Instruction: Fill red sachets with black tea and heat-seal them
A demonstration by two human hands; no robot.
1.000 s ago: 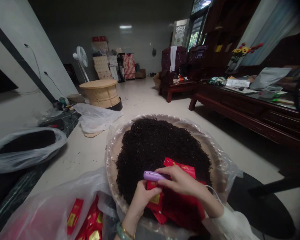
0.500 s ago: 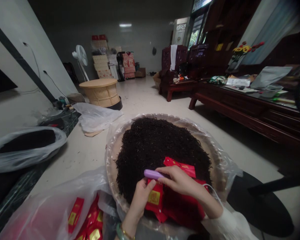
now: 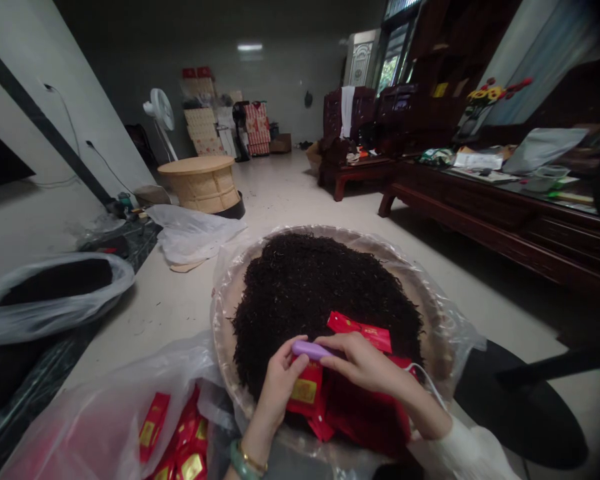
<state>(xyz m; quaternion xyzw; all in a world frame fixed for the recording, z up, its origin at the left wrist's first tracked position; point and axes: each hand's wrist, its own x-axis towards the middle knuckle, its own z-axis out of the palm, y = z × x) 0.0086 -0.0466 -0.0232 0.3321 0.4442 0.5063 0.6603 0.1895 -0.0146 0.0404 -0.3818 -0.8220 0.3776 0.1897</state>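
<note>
My right hand (image 3: 357, 361) is closed around a purple handheld bag sealer (image 3: 308, 349), which lies across the top edge of a red packet (image 3: 305, 392) with a gold label. Thumb and fingers of my left hand (image 3: 279, 379) pinch that packet's top corner, close against the sealer's left end. Further red packets (image 3: 365, 413) lie under my right forearm. Another red packet (image 3: 363, 332) rests flat on a heap of dark dried tea leaves (image 3: 325, 287). The heap sits in a round, plastic-lined basket (image 3: 223, 320).
Left of the basket, a clear plastic bag (image 3: 105, 400) holds several red packets. A second bag (image 3: 123, 273) with dark contents stands further left. A black round stand base (image 3: 525, 413) is at right, beneath a long wooden table (image 3: 480, 213). A bamboo drum-shaped stool (image 3: 197, 183) stands behind.
The purple sealer has shifted slightly right along the packet's top edge. My left fingers have moved up to its left end, still pinching the packet.
</note>
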